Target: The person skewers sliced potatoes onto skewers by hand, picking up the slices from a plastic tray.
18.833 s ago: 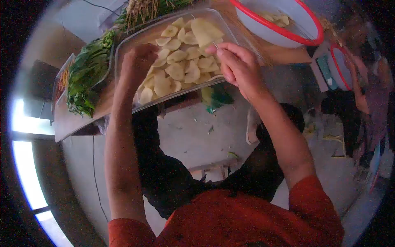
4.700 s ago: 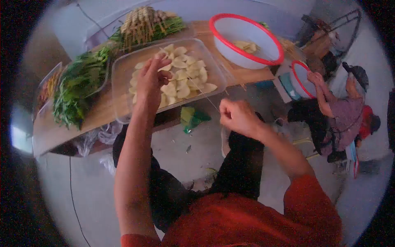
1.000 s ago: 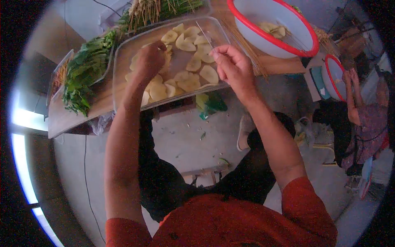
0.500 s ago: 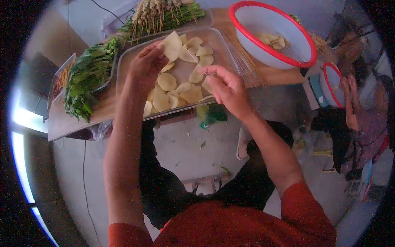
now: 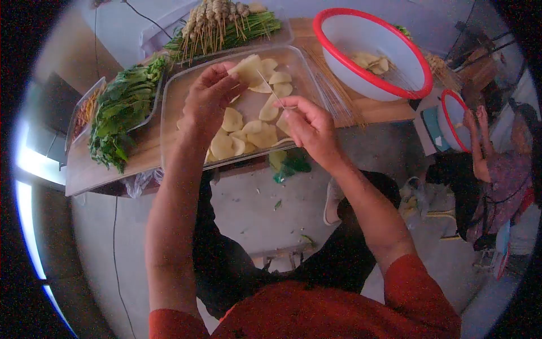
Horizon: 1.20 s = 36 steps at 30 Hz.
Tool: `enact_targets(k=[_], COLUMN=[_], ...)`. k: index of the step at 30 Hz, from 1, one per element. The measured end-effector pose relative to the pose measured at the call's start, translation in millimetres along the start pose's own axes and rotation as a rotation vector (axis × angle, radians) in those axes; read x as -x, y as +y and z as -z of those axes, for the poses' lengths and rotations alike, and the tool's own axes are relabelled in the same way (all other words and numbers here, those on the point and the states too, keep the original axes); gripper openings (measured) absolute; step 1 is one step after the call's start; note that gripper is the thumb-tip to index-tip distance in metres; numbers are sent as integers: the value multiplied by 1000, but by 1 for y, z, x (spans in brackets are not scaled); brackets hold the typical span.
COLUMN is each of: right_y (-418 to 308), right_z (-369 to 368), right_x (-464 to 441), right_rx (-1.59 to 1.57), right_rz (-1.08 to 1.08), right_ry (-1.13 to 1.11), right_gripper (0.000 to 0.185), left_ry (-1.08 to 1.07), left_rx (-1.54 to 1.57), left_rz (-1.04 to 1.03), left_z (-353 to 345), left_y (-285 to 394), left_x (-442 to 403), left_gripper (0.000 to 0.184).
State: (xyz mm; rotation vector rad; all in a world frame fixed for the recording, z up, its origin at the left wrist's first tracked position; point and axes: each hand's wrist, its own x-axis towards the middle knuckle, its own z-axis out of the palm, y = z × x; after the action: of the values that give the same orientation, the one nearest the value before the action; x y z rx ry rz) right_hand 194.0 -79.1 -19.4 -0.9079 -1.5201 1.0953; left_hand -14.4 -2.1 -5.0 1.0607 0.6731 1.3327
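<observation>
My left hand (image 5: 212, 93) pinches a pale slice (image 5: 247, 68), which looks like potato, above a clear shallow tray (image 5: 165, 113). The slice is tilted, with its edge toward the skewer. In my right hand (image 5: 311, 127), a thin skewer (image 5: 269, 86) is gripped between thumb and fingers and points up and left. Its tip is at or very near the slice's right side; I cannot tell whether it goes through. Several more potato slices (image 5: 262, 137) lie loose in the tray under both hands.
A red-rimmed basin (image 5: 323, 42) with slices inside stands right of the tray, beside loose skewers (image 5: 333, 85). Leafy greens (image 5: 116, 113) lie at left; skewered food (image 5: 212, 22) rests on greens behind. Another person (image 5: 499, 175) sits at right near a second red-rimmed basin (image 5: 446, 107).
My left hand has shifted slightly right and turned, tilting the slice from facing me to more edge-on, closer to the skewer. My right hand has barely moved.
</observation>
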Motion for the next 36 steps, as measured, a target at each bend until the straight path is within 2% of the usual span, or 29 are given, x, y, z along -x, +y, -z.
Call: enact_targets(k=[5,8,10,11,13,19,29,31,36], right_y=[-1,-10,-15,-17,-19,-20,-20,-21,-24], right_z=[1,1,0,0,0,4,2,2,0], right_x=[1,4,4,4,5,5,5,5,5], right_rx=[-30,-98,-134,-169,-197,-211,-198,-195,-191], right_rz=[-28,-61,-78,-96,-94,-123,-100,-112,-111], right_ry=[-23,-67,-62,-57,-56,-67,-44,-55,-50], right_gripper=[22,23,23,24,24,23,22,22,22], left_ry=[9,103,149,149,173,187,227,204,191], left_rx=[-121,-238,-582,-582,-853,-1002,-1114,-1211,-1189], left_rz=[-67,-171,-388,-388,-619,-817,-861,-923,-911], left_z=[-7,-16,-22,-25,-34,-43,-47,-46,-46], left_y=[-3,-1,2,4,10,11,16,18,19], left_x=[2,4,6,9,12,12,16,17,18], left_gripper=[17,18,18,18,18,22,23,22,21])
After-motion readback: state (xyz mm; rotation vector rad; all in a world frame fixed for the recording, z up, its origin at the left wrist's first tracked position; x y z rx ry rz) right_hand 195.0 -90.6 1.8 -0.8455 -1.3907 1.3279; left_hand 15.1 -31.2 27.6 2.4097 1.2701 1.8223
